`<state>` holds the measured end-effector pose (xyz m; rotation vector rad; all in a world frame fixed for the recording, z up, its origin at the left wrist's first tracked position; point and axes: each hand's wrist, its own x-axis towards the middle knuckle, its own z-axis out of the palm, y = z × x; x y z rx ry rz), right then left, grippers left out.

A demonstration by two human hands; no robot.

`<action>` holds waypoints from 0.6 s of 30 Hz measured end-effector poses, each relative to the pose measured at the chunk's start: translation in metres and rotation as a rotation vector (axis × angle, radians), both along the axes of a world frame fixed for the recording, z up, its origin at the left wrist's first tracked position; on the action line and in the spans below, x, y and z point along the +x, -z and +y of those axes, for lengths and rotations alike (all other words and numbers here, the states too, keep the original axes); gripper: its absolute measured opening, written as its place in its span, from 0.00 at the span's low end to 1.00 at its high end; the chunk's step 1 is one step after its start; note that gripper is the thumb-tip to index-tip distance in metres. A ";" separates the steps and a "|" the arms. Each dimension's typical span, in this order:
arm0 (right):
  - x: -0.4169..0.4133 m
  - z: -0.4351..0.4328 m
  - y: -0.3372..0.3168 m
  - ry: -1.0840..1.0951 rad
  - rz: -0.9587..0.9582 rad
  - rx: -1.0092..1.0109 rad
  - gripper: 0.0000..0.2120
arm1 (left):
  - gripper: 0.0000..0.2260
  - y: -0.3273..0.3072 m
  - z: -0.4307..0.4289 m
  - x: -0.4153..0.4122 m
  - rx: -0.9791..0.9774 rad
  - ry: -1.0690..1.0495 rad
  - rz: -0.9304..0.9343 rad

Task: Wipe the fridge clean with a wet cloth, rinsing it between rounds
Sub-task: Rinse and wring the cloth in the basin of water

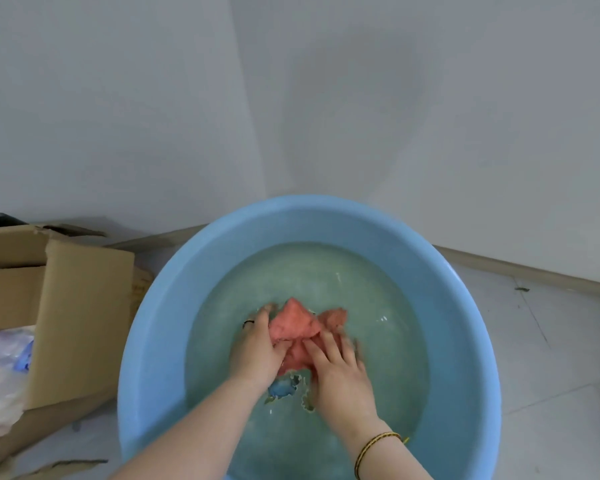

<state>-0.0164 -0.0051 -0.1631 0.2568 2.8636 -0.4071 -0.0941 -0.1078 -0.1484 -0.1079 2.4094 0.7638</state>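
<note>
Inspecting the blue basin (146, 341), I note left hand (257, 348) and right hand (340, 368) gripping the pink cloth (293, 323) in its water.

A salmon-pink cloth (293, 327) lies in greenish, cloudy water (291, 271) inside a light blue basin (174, 289), beside a plain brown cardboard box (80, 306), against a pale grey-white wall (291, 98), with a gold-and-black bracelet (374, 448) on one wrist.
</note>
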 end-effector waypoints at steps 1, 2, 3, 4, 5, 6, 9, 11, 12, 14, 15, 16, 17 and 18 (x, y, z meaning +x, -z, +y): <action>0.001 0.000 0.000 0.003 0.009 0.007 0.23 | 0.22 0.001 0.000 -0.002 -0.009 0.000 -0.032; 0.002 0.001 0.001 0.018 0.031 -0.024 0.19 | 0.19 -0.001 0.001 -0.005 -0.013 0.003 -0.067; 0.003 0.001 0.001 0.071 0.079 -0.110 0.15 | 0.17 -0.001 0.001 -0.008 -0.005 0.001 -0.101; 0.004 0.000 0.001 0.166 0.145 -0.243 0.12 | 0.16 -0.003 0.000 -0.012 0.030 -0.020 -0.134; 0.002 0.000 -0.003 0.315 0.211 -0.383 0.10 | 0.15 -0.004 0.000 -0.016 0.089 -0.055 -0.173; 0.000 0.000 -0.008 0.494 0.208 -0.493 0.10 | 0.15 -0.007 -0.002 -0.018 0.156 -0.087 -0.210; -0.011 0.004 -0.019 0.954 0.026 -0.753 0.19 | 0.17 -0.012 -0.007 -0.024 0.316 -0.143 -0.331; -0.024 0.007 -0.024 1.161 -0.098 -0.918 0.23 | 0.20 -0.014 -0.012 -0.027 0.439 -0.208 -0.411; -0.031 0.008 -0.027 1.226 -0.167 -1.028 0.19 | 0.21 -0.017 -0.014 -0.029 0.496 -0.249 -0.458; -0.040 0.010 -0.032 1.281 -0.312 -1.233 0.05 | 0.19 -0.022 -0.019 -0.029 0.578 -0.337 -0.574; -0.043 0.009 -0.036 1.286 -0.360 -1.318 0.01 | 0.16 -0.024 -0.021 -0.029 0.618 -0.356 -0.629; -0.043 0.008 -0.037 1.283 -0.382 -1.382 0.03 | 0.13 -0.029 -0.023 -0.027 0.657 -0.352 -0.673; -0.042 0.006 -0.038 1.298 -0.372 -1.430 0.05 | 0.11 -0.033 -0.024 -0.025 0.683 -0.347 -0.705; -0.041 0.004 -0.040 1.323 -0.328 -1.464 0.07 | 0.11 -0.035 -0.024 -0.023 0.696 -0.352 -0.721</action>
